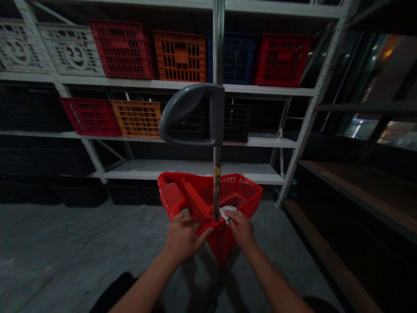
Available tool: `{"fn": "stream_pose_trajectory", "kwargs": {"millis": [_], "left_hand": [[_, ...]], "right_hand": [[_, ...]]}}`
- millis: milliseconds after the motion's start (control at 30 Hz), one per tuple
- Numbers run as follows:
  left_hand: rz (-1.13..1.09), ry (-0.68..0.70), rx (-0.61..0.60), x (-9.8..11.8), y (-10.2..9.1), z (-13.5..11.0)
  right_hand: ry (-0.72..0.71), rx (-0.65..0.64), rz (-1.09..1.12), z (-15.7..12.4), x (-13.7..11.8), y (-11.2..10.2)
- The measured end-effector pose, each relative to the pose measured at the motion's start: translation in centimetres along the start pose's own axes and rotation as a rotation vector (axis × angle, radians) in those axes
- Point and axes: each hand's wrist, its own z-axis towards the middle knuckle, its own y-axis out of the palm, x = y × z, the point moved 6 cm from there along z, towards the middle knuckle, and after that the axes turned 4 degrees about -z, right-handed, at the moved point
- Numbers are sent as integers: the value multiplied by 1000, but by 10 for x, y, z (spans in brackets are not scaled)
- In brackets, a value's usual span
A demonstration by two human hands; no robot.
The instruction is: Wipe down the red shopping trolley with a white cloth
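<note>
A red plastic shopping cart basket (241, 188) with perforated walls stands low in front of me, and a metal pole (217, 191) rises through its near part. Higher on the pole is a grey loop-shaped handle (192, 115). My left hand (183, 234) grips the basket's near rim, left of the pole, with the fingers curled over it. Right of the pole, my right hand (240, 227) presses a white cloth (228, 210) against the basket's near edge. Its fingers partly cover the cloth.
White metal shelving (195, 168) stands behind the basket. It carries a red crate (122, 50), an orange crate (180, 56), a blue crate (237, 58) and several others. Dark shelves with brown boards (358, 187) run along the right. Grey floor (58, 248) lies around the basket.
</note>
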Motion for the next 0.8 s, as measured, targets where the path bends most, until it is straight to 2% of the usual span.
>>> {"fn": "stream_pose_trajectory", "kwargs": {"millis": [100,167,333,400,567,633,800], "left_hand": [[-18,8,-8,-6,0,1],[-34,15,-21,-10,1,2],[-77,44,-20,-19,-1,0],[-100,72,-8,-22,-4,-3],[-153,100,-4,-34,-9,-4],[-164,96,-31,-40,-8,-1],[-204,127,-118,-59,-1,8]], "right_hand": [[98,58,-78,3,23,-4],[138,64,-94,4,25,-3],[62,11,-46,4,-11,13],[55,-1,-69,4,-12,13],[162,34,-229,6,30,-1],[181,53,-233,5,34,0],[59,9,-100,6,-4,28]]}}
